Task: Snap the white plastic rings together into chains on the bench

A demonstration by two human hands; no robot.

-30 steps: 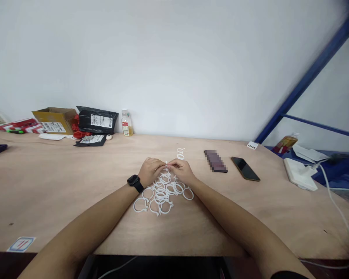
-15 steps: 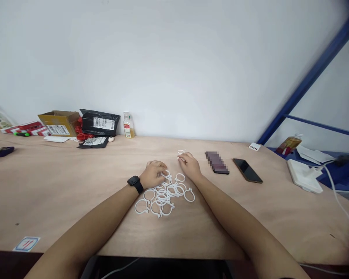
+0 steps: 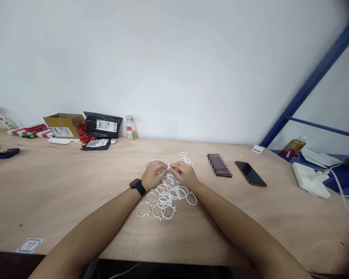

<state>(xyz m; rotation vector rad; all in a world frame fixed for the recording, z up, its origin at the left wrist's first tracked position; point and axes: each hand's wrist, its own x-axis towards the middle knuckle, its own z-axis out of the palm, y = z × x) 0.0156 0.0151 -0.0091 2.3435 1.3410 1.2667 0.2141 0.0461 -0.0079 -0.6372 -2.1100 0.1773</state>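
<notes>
**Pinching a white plastic ring (image 3: pixel 168 166)**

My left hand (image 3: pixel 153 175) and right hand (image 3: pixel 186 176) pinch it between them over the counter (image 3: pixel 104 170). From there, a heap of matching rings (image 3: pixel 164 199) lies at six o'clock, a few loose rings (image 3: pixel 186 159) at one, and a dark-screened smartphone (image 3: pixel 251 174) at three.

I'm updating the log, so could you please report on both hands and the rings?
Left hand, right hand: pinching one white ring. Other rings heaped close by. Black phone apart, to the right.
</notes>
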